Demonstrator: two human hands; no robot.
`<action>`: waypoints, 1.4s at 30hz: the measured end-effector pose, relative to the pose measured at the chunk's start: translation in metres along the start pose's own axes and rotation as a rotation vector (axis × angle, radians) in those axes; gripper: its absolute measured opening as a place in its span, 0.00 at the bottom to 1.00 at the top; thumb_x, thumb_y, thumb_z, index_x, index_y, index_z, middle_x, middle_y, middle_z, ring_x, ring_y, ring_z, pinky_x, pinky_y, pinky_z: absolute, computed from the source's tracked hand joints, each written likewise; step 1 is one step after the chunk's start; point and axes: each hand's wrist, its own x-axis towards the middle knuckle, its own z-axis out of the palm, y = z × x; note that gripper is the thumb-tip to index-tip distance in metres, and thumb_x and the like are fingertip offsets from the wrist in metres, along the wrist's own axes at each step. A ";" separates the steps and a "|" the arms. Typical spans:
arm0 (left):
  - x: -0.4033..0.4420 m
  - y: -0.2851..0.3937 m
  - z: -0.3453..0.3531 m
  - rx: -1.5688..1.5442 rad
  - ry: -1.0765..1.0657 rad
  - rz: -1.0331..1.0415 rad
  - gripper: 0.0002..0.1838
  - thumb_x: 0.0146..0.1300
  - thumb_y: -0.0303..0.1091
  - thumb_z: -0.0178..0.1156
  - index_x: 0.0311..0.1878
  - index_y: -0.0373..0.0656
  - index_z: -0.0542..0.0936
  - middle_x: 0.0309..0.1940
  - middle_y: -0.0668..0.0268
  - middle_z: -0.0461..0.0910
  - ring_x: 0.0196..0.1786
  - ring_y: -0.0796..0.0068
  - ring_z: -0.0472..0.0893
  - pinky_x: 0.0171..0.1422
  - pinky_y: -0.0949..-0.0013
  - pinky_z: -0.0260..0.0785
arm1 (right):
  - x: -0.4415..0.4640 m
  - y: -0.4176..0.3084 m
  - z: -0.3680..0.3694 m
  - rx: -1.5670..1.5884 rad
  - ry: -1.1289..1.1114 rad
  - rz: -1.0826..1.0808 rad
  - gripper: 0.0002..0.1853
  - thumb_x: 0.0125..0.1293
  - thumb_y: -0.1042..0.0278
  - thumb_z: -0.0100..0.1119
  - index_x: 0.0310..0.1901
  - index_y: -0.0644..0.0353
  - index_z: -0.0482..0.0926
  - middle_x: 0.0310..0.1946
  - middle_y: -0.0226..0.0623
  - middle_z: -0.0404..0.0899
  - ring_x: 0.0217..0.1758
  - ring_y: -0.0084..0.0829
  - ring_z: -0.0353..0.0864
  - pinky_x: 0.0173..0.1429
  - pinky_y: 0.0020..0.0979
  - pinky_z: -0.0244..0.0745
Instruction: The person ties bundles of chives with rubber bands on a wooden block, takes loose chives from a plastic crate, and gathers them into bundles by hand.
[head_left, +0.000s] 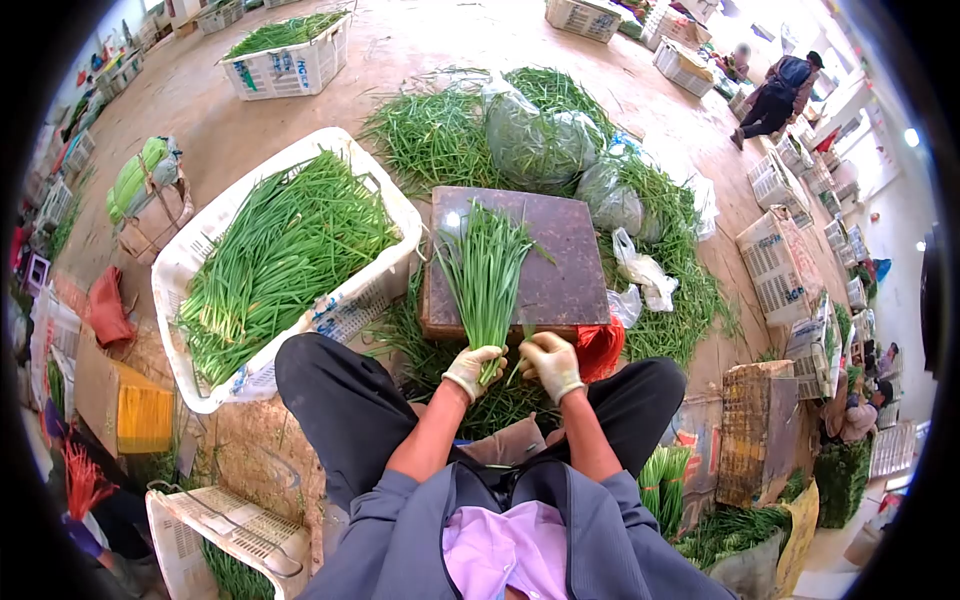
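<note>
My left hand (475,371), in a pale glove, is closed round the lower stems of a bunch of garlic chives (486,270). The bunch's leaves fan out over a dark, worn low table (565,250). Just to the right, my gloved right hand (551,365) is pinched, with a thin loose chive blade (528,322) showing at its fingers. Both hands are at the table's near edge, between my knees. Left of the table stands a white plastic crate (401,212) heaped with more chives (290,255).
Beyond the table lie loose greens (430,135) and plastic bags (540,140). A red bag (600,348) hangs by the table's right corner. Tied chive bundles (662,485) stand by my right side. A tipped crate (230,540) lies at lower left. A person (782,95) bends at far right.
</note>
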 end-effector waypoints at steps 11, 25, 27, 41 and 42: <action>-0.002 0.014 0.000 -0.373 -0.428 -0.066 0.24 0.67 0.30 0.59 0.66 0.37 0.72 0.45 0.59 0.83 0.35 0.71 0.81 0.37 0.69 0.70 | 0.003 0.056 -0.042 -1.047 -0.045 -0.059 0.16 0.62 0.56 0.62 0.41 0.60 0.87 0.41 0.51 0.85 0.47 0.49 0.85 0.54 0.44 0.79; -0.008 0.028 -0.014 -0.261 -0.291 -0.016 0.15 0.65 0.30 0.60 0.55 0.37 0.79 0.43 0.60 0.84 0.33 0.71 0.80 0.34 0.67 0.71 | 0.051 0.108 0.033 -1.408 -0.802 -0.159 0.13 0.59 0.61 0.62 0.40 0.59 0.87 0.40 0.44 0.87 0.43 0.42 0.86 0.49 0.42 0.79; -0.009 0.029 -0.010 -0.165 -0.302 0.011 0.14 0.64 0.30 0.62 0.51 0.38 0.80 0.42 0.61 0.84 0.34 0.71 0.82 0.36 0.67 0.75 | 0.031 0.071 0.022 -1.394 -0.822 -0.076 0.15 0.60 0.58 0.60 0.43 0.57 0.87 0.40 0.44 0.87 0.45 0.43 0.86 0.51 0.42 0.79; -0.016 -0.001 0.016 0.331 -0.307 -0.165 0.15 0.58 0.34 0.68 0.46 0.42 0.79 0.32 0.61 0.82 0.26 0.71 0.82 0.25 0.70 0.75 | 0.048 0.044 0.016 0.644 -0.514 0.326 0.24 0.70 0.60 0.57 0.61 0.69 0.73 0.55 0.50 0.81 0.53 0.43 0.84 0.57 0.44 0.81; -0.016 -0.004 0.010 0.267 -0.301 -0.222 0.14 0.59 0.34 0.67 0.46 0.42 0.79 0.32 0.61 0.83 0.26 0.69 0.83 0.25 0.70 0.75 | 0.050 0.054 0.017 0.595 -0.467 0.306 0.23 0.69 0.61 0.59 0.59 0.69 0.75 0.53 0.51 0.82 0.50 0.43 0.85 0.56 0.44 0.82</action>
